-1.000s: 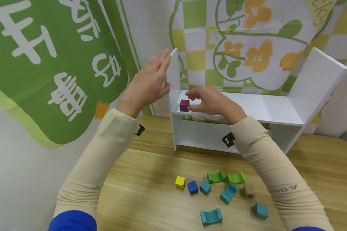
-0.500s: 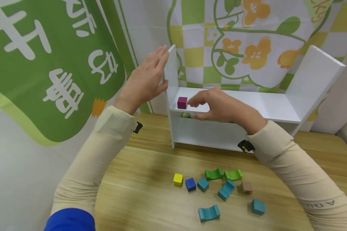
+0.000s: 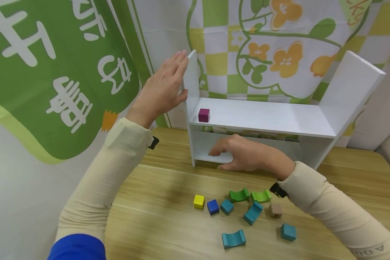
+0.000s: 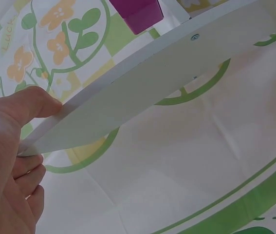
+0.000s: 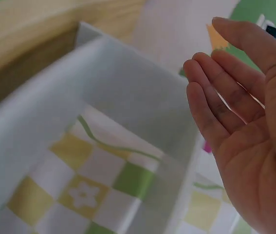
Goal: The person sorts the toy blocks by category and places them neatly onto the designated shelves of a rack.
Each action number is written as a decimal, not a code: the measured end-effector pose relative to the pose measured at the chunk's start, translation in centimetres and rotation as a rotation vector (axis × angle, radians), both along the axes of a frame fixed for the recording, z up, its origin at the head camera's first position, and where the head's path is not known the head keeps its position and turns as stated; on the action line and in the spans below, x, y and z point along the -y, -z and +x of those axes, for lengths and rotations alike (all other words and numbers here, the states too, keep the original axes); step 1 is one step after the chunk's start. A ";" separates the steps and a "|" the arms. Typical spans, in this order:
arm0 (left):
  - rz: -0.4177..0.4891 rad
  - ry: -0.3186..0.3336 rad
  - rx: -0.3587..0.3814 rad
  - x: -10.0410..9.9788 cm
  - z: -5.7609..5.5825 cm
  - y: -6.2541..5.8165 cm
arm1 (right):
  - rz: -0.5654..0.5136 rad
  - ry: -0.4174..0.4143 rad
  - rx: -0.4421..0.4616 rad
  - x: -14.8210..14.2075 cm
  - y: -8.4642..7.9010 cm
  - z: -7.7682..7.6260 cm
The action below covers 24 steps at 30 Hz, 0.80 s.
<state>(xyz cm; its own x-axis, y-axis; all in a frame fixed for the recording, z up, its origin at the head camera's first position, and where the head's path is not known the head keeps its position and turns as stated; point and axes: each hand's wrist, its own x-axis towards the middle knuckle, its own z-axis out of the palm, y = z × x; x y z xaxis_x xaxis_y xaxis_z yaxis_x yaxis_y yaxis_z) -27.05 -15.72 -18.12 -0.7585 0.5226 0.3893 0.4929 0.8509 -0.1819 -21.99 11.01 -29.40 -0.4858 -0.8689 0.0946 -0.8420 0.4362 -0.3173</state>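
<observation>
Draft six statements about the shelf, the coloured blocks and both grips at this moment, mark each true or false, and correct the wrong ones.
1. The left grip pinches a side panel of the white shelf. True.
2. The purple cube stands on the shelf's upper board. True.
3. The right grip holds the purple cube. False: it holds nothing.
4. The yellow cube and blue cube are on the table. True.
5. The light green curved piece lies between those two cubes. False: it lies beside the dark green curved piece.
6. The brown cube is on the shelf's lower board. False: it is on the table.
</observation>
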 end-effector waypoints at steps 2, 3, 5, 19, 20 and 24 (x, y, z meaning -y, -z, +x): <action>-0.001 0.002 0.001 0.0 0.0 0.0 | 0.009 -0.026 0.011 0.1 1.2 0.3; -0.001 0.003 0.000 0.0 -0.1 0.1 | 0.016 -0.036 0.016 0.1 1.7 0.4; 0.003 0.003 0.005 0.0 -0.1 0.1 | 0.031 -0.048 0.030 0.2 2.8 0.8; 0.013 0.004 0.012 -0.1 0.2 0.0 | 0.061 -0.034 0.168 0.4 10.0 2.8; 0.016 0.005 0.012 -0.1 0.2 0.0 | 0.061 -0.031 0.171 0.4 10.4 2.9; 0.020 0.006 0.012 0.0 0.2 0.0 | 0.057 -0.025 0.181 0.6 11.9 3.1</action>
